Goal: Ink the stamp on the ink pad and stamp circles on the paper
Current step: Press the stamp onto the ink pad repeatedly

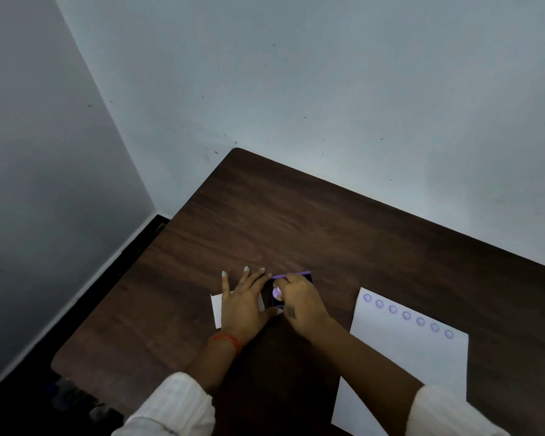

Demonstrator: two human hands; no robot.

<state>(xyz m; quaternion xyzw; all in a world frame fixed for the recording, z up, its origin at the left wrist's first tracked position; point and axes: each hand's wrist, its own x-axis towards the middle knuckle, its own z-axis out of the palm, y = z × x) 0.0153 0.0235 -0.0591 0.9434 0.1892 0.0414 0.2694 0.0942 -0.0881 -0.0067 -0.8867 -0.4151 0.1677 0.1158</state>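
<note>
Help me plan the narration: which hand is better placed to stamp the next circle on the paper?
Probably the right hand: it already grips the stamp over the ink pad and is nearer the paper. The left hand lies flat beside the pad.

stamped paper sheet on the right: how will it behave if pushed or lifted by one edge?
The paper lies flat and looks thin, so lifted by an edge it would probably droop. Nothing weighs it down but the right sleeve across its near corner, so a push likely slides it on the smooth table.

Seven purple stamped circles (pixel 406 315) on one sheet of paper (pixel 400 366); one ink pad (pixel 291 276); one stamp (pixel 277 292); two hands.
</note>
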